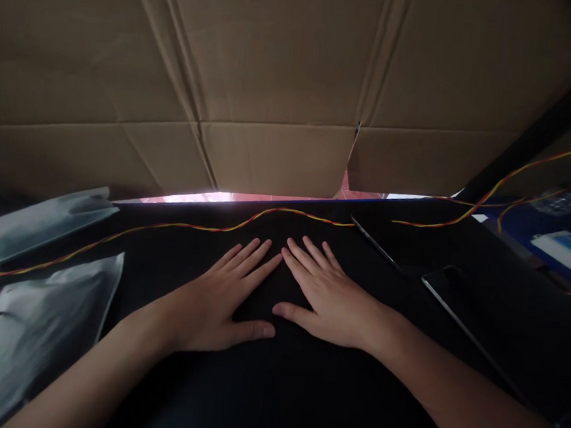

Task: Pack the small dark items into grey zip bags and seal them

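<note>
My left hand (226,294) lies palm down on a black tabletop (263,395), its fingers spread and nothing in it. Beside it rests my right hand (329,289), also flat with the fingers apart. The two index fingertips nearly meet, and I cannot tell whether they touch. Beyond my fingertips a twisted red and yellow wire (246,222) runs across the table. To the right of my right hand lies a dark flat device (376,237), with a larger tablet-like device (473,325) nearer to me.
Translucent plastic bags (47,328) lie at the left, one farther back (35,222). Brown cardboard (276,63) stands like a wall behind the table's far edge. On the right is a blue surface (524,224) bearing a white and blue box (566,250).
</note>
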Demonstrator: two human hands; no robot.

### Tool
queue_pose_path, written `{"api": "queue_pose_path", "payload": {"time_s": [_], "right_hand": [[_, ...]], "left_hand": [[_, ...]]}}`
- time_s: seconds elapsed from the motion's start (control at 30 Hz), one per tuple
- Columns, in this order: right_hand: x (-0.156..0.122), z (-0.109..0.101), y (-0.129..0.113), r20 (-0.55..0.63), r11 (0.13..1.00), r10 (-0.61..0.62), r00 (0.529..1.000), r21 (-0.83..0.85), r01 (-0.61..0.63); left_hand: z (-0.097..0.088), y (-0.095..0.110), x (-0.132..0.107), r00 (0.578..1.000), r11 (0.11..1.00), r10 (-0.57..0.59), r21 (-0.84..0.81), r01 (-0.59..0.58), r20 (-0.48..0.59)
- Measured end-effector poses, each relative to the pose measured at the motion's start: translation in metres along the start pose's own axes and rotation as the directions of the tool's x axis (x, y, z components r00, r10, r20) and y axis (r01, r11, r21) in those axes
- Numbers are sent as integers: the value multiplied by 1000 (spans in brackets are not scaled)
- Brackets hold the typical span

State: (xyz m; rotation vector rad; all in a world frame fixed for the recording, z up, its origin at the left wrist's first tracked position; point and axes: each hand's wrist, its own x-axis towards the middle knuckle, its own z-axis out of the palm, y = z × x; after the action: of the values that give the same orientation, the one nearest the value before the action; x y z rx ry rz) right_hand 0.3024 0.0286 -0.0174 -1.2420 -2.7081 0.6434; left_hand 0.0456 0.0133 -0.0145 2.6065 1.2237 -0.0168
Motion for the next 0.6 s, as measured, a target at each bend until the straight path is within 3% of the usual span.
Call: {"api": "queue_pose_path", "payload": {"time_s": [0.43,0.53,0.6], "right_hand": [[-1,-3,-5,25,998,27,999,-57,-25],[-1,-3,-4,19,999,24,1000,-49,-23],[-1,-2,-3,21,999,27,999,-43,-26]], "left_hand": [[-3,7,3,999,1000,-11,4,11,-35],[-14,4,-2,997,998,-22,51,26,-70],[-30,-6,-15,980,987,-128,79,142,-153]]}}
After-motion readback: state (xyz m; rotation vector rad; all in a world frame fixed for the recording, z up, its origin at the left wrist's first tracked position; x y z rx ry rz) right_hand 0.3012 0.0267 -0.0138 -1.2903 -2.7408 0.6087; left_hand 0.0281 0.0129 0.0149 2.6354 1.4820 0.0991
